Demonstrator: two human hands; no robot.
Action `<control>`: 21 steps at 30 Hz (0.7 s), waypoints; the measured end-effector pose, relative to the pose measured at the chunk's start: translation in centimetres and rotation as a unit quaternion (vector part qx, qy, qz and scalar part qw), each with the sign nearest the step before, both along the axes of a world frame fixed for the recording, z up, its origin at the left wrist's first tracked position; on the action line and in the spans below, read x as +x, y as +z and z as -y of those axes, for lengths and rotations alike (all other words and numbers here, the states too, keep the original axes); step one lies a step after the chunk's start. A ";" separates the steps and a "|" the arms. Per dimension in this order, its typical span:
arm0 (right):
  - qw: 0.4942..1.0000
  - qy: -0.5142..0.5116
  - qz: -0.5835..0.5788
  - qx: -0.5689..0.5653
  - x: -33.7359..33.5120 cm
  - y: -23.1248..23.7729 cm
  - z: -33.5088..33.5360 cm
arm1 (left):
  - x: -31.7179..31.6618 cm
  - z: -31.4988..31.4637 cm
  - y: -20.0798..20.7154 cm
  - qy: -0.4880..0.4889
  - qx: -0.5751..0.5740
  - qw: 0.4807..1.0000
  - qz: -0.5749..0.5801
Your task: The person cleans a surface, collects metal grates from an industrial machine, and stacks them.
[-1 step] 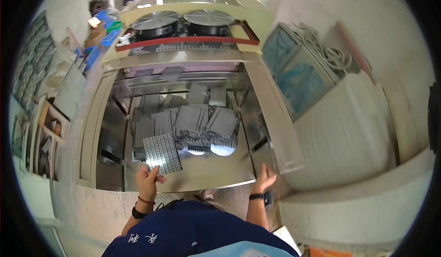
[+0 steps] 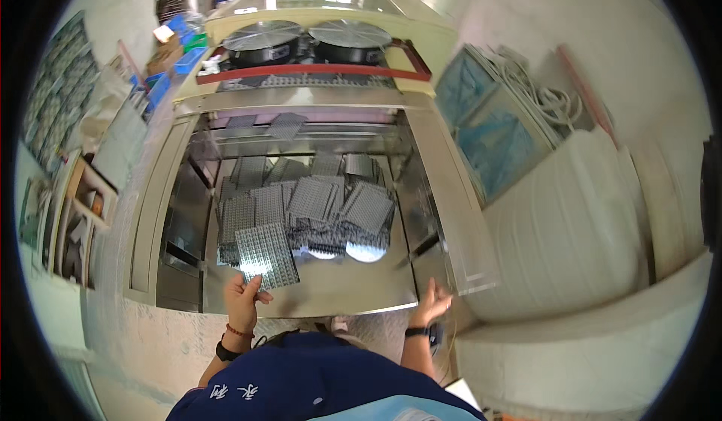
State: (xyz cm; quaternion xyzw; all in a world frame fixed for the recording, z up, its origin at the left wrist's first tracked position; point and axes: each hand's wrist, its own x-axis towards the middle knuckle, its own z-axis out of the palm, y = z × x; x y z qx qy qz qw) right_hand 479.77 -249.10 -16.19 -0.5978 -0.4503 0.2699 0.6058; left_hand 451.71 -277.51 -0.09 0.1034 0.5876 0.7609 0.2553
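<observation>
The left hand (image 2: 242,301) holds a sheet (image 2: 267,255) by its lower edge, near the lower left corner, its digits closed in a pinch on it. The sheet is square, grey and covered in rows of small bumps, with a bright glare on its left half. It is tilted a little and overlaps the front left of the pile (image 2: 312,199); whether it touches the pile I cannot tell. The right hand (image 2: 432,301) is at the front right corner of the metal box (image 2: 361,289), its fingers partly curled; whether they grip the edge I cannot tell. The pile is made up of similar grey sheets, overlapping at various angles on the floor of the box, with two bright round patches at its front edge. One more sheet lies at the back of the box, just behind the pile. Beyond the box, a red frame (image 2: 301,70) runs in front of two round discs (image 2: 263,37) set side by side. To the right are a large white wrapped roll (image 2: 564,225), blue-tinted panels (image 2: 489,128) and a coiled pale hose (image 2: 556,104). To the left are blue bins (image 2: 158,90) and a wooden shelf (image 2: 84,195). A bracelet (image 2: 241,331) and a dark band circle the left wrist; another dark band circles the right.
</observation>
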 end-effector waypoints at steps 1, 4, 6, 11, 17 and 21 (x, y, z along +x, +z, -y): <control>0.996 -0.015 0.082 0.020 -0.3 0.4 0.7 | 0.7 -0.1 0.3 0.017 -0.006 1.000 0.005; 0.993 0.013 0.116 0.004 0.0 2.3 1.4 | 2.6 -0.7 -0.4 0.035 -0.011 0.999 0.010; 0.991 0.043 0.127 0.017 2.1 0.5 0.8 | 3.7 -1.5 0.0 0.002 -0.005 1.000 0.015; 0.990 0.102 0.095 0.009 2.2 1.7 0.1 | 3.8 -2.9 -0.2 -0.002 -0.012 1.000 0.016; 0.990 0.088 0.109 0.005 2.6 0.6 -0.5 | 2.4 -2.9 0.6 -0.040 0.012 0.999 -0.008; 0.988 0.089 0.123 0.014 3.0 0.2 -0.5 | 1.1 -1.2 -0.5 -0.029 0.015 0.999 -0.016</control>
